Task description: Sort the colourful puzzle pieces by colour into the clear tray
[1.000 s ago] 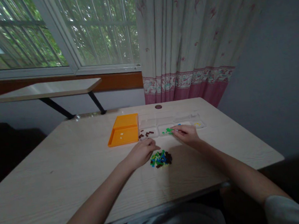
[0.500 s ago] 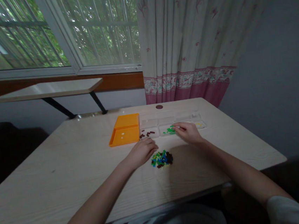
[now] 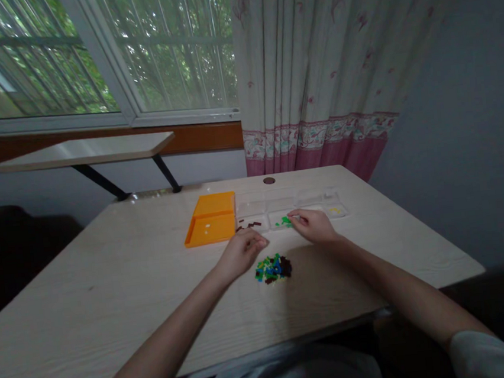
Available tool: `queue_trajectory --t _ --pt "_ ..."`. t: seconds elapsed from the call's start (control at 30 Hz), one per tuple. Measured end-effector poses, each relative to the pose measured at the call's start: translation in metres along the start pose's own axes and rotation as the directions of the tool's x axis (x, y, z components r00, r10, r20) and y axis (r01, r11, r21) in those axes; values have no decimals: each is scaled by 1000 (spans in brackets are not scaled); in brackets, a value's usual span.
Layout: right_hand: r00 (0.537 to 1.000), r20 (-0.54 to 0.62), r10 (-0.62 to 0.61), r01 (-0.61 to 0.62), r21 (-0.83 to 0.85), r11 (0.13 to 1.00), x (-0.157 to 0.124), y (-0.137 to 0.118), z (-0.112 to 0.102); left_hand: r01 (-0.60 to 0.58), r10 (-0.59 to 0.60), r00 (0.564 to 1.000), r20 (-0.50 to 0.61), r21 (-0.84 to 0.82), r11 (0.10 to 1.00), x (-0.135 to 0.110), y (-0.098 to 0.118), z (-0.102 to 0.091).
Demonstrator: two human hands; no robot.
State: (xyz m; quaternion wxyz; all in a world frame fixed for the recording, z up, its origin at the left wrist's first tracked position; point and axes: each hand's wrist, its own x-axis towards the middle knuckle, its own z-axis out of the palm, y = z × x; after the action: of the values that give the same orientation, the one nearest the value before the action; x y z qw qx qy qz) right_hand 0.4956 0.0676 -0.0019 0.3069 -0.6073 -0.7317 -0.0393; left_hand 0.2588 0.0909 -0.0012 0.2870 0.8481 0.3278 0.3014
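Inspected from beside the desk, the two hands are apart. Right hand (image 3: 313,226): thumb and fingers drawn close together at the green pieces (image 3: 284,222), which lie in a front compartment of the clear container (image 3: 261,218); whether anything is pinched, I cannot tell. Left hand (image 3: 242,252): fingers curled, between the brown pieces (image 3: 257,224) and the mixed pile (image 3: 273,269); its grip, if any, is hidden. The pile (brown, green, blue and yellow are noted) sits on the tabletop (image 3: 111,297). Yellow pieces (image 3: 335,210) occupy the container's right end. An orange case (image 3: 213,203) lies open at its left, white pieces (image 3: 207,225) inside.
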Motion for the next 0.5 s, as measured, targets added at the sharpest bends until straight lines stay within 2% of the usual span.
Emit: queue_trajectory --t 0.1,0.23,0.37,0.5 --pt "985 -7 -175 175 60 983 -8 -17 7 105 -114 993 -40 -181 978 1 -1 5" --pt "938 -50 -343 346 83 934 -18 -33 18 204 -229 973 -2 -450 870 2 -5 12" --pt "921 -86 -379 384 60 921 -22 -38 22 279 -297 952 67 -583 763 3 -1 13" --pt "918 -109 -382 386 15 922 -20 -40 21 312 -319 941 110 -642 700 1 7 12"
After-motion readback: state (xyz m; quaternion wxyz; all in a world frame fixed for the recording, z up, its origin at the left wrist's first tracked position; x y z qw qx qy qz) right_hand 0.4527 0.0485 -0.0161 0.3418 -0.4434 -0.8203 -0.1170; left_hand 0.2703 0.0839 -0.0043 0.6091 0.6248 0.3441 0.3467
